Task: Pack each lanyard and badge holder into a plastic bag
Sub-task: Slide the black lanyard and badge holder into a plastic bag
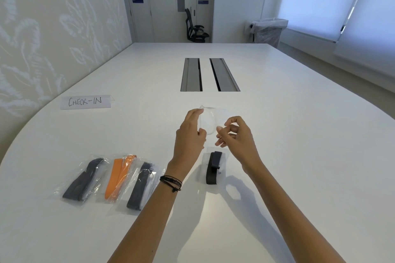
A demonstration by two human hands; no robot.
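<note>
Head view, hands (190, 132) (237, 134) pinching clear, crinkly bag (208, 119)

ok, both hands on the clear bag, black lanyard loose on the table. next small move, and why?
Probably pull the mouth of the clear bag open. The left hand and right hand pinch its opposite edges in the air, and nothing shows inside it. The black lanyard lies unpacked just below on its badge holder, while three bagged sets lie to the left.
</note>
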